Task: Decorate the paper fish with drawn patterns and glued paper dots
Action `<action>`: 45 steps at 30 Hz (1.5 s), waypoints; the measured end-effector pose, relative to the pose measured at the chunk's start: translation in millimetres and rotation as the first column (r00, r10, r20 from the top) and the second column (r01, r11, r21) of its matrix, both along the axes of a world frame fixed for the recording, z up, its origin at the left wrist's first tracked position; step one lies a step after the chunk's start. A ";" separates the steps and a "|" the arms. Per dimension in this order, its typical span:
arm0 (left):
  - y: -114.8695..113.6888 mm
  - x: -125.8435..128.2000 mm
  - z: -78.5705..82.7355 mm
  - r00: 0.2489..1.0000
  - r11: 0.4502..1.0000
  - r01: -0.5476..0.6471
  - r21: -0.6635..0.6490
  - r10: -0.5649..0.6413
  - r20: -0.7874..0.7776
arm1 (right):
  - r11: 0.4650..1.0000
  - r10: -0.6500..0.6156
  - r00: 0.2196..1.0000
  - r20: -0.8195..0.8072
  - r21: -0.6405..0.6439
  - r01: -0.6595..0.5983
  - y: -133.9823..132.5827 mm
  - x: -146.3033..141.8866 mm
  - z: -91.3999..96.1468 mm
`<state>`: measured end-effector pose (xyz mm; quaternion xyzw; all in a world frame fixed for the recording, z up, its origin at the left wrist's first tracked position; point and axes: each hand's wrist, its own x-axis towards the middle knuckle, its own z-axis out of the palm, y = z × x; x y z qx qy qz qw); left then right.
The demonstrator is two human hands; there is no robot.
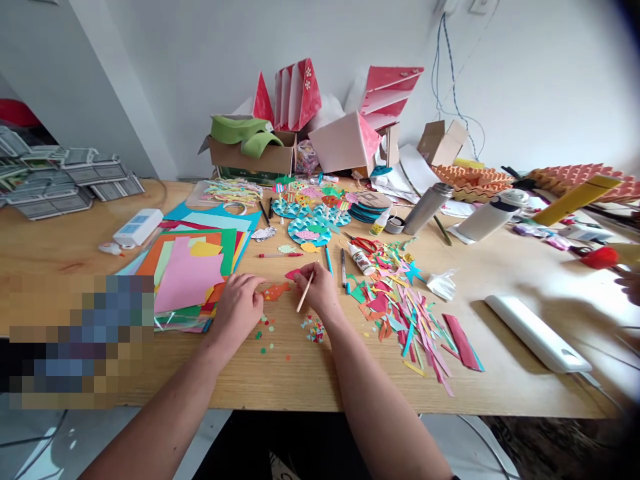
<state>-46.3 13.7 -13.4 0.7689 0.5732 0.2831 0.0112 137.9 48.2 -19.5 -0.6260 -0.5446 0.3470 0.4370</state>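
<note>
My left hand (239,307) rests on the wooden table (300,373), fingers curled, its fingertips against a small orange paper fish (276,291). My right hand (320,288) is closed on a thin wooden stick (305,292), held slanted like a pencil, its upper end near a small pink paper piece (293,274). The fish lies flat between the two hands. Tiny coloured paper dots (267,331) and confetti bits (315,329) are scattered just in front of my hands.
A stack of coloured paper sheets (193,267) lies to the left. Paper scraps (405,313) pile to the right, with glue bottle (360,259), scissors (367,244) and pens. Blue paper discs (310,227), boxes (250,157) and a white flat device (537,333) stand around. Another person's hand (631,285) shows at far right.
</note>
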 end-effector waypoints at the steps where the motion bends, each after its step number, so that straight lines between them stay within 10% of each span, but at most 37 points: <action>1: 0.5 -0.8 -0.5 1.000 1.000 -0.015 -0.006 0.015 -0.007 | 1.000 0.001 0.999 0.039 0.021 -0.001 -0.8 -0.2 0.8; 11: 0.5 1.1 -1.7 0.999 0.996 0.035 -0.081 -0.035 0.001 | 0.991 -0.014 0.998 -0.058 0.131 0.021 -6.2 -1.4 10.8; 22: -0.2 1.4 3.7 0.990 0.976 -0.088 -0.197 0.107 0.092 | 0.783 0.526 0.797 0.297 0.196 -0.590 -21.0 -12.2 9.6; 45: -2.0 1.9 6.8 0.991 0.968 -0.083 -0.236 0.105 0.081 | 0.808 0.514 0.803 0.301 0.144 -0.571 -20.9 -16.7 6.8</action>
